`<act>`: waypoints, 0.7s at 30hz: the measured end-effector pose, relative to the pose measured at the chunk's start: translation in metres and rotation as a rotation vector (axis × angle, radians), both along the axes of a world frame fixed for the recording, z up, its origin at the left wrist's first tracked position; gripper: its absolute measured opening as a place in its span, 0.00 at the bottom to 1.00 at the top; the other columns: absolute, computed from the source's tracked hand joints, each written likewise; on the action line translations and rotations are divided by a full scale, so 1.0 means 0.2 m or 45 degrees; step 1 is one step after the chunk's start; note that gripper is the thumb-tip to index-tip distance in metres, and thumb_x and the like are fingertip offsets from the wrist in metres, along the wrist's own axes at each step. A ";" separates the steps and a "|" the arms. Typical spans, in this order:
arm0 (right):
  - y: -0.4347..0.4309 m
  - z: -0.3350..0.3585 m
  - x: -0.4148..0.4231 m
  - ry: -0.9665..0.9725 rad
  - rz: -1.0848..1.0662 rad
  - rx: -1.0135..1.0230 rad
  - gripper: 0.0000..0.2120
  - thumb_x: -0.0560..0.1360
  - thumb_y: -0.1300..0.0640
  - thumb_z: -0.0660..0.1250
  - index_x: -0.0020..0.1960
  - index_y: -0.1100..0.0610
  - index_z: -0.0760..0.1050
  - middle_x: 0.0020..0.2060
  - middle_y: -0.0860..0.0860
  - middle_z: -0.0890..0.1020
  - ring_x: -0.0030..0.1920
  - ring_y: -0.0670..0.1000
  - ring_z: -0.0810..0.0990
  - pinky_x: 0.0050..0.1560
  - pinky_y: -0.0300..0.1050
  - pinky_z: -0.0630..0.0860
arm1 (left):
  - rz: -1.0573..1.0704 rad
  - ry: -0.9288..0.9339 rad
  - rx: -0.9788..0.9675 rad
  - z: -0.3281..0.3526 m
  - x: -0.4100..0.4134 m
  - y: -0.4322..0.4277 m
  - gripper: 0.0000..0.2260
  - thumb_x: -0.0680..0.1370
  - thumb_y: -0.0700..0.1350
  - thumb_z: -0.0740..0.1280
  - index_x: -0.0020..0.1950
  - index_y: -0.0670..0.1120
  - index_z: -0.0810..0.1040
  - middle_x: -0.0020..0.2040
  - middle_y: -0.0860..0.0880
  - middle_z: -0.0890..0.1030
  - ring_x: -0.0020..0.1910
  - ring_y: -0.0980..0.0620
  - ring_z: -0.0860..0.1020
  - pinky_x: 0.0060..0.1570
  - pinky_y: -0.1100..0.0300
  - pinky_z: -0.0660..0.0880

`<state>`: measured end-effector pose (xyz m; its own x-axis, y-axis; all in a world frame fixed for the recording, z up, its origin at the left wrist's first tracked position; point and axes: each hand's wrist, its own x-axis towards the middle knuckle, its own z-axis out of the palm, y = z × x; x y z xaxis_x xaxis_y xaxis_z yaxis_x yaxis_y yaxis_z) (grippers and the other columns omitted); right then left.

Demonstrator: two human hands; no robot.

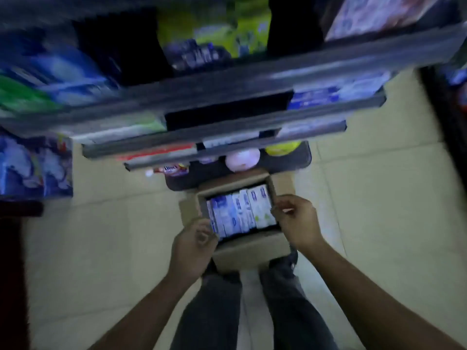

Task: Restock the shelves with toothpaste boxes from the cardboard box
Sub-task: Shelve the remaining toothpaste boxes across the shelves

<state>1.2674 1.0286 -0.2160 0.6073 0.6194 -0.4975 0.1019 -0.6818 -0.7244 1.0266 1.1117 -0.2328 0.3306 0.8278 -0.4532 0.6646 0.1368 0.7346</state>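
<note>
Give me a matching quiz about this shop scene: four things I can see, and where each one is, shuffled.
Things:
1. cardboard box
2. toothpaste boxes
3. pink round item
4. right hand

Places:
A. on the lowest dark shelf
B. at the box's right rim
C. on the tiled floor
D. packed side by side inside the box

Pairs: 1-C, 2-D, 3-A, 4-B.
</note>
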 end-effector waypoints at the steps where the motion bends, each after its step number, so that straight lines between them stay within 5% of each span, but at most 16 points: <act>1: -0.05 -0.16 0.00 0.072 -0.011 -0.088 0.09 0.74 0.66 0.73 0.54 0.62 0.84 0.44 0.54 0.85 0.39 0.46 0.81 0.43 0.33 0.76 | -0.018 0.066 -0.073 -0.16 0.03 -0.05 0.16 0.72 0.39 0.76 0.48 0.59 0.77 0.42 0.58 0.84 0.38 0.59 0.81 0.45 0.56 0.78; 4: -0.17 -0.61 -0.03 0.230 -0.037 -0.273 0.10 0.73 0.68 0.72 0.54 0.65 0.83 0.45 0.61 0.85 0.44 0.57 0.82 0.52 0.54 0.79 | -0.142 0.262 -0.262 -0.63 0.11 -0.14 0.11 0.74 0.45 0.74 0.55 0.53 0.79 0.49 0.53 0.84 0.47 0.53 0.82 0.51 0.55 0.79; 8: -0.25 -1.13 -0.05 0.246 0.152 -0.464 0.08 0.77 0.62 0.66 0.51 0.63 0.83 0.47 0.61 0.85 0.49 0.62 0.83 0.51 0.52 0.79 | -0.196 0.382 -0.337 -1.25 0.26 -0.16 0.23 0.74 0.45 0.75 0.68 0.51 0.75 0.57 0.52 0.78 0.53 0.51 0.79 0.40 0.67 0.70; 13: -0.33 -1.57 -0.08 0.227 0.189 -0.460 0.10 0.79 0.60 0.63 0.55 0.60 0.82 0.50 0.58 0.84 0.52 0.60 0.82 0.54 0.52 0.79 | -0.419 0.402 -0.167 -1.89 0.48 -0.02 0.30 0.73 0.40 0.75 0.74 0.44 0.71 0.70 0.40 0.73 0.68 0.44 0.73 0.63 0.60 0.68; 17: -0.40 -1.72 -0.14 0.407 -0.108 -0.276 0.08 0.77 0.65 0.68 0.54 0.59 0.83 0.42 0.51 0.84 0.44 0.49 0.83 0.48 0.45 0.77 | -0.540 0.318 -0.068 -2.23 0.69 0.11 0.35 0.73 0.42 0.73 0.78 0.40 0.65 0.74 0.44 0.68 0.73 0.48 0.68 0.67 0.64 0.64; 21: -0.49 -1.79 -0.17 0.477 -0.177 -0.185 0.11 0.75 0.66 0.71 0.44 0.49 0.80 0.35 0.43 0.82 0.39 0.41 0.82 0.44 0.39 0.78 | -0.560 0.382 -0.093 -2.43 0.86 0.16 0.44 0.74 0.35 0.70 0.84 0.45 0.50 0.81 0.41 0.60 0.78 0.45 0.63 0.73 0.58 0.65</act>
<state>1.2335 0.9310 -0.5747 0.4406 0.4518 -0.7758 -0.2502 -0.7681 -0.5894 1.1980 1.1441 -0.7180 0.4862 0.6029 -0.6325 0.8499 -0.1581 0.5027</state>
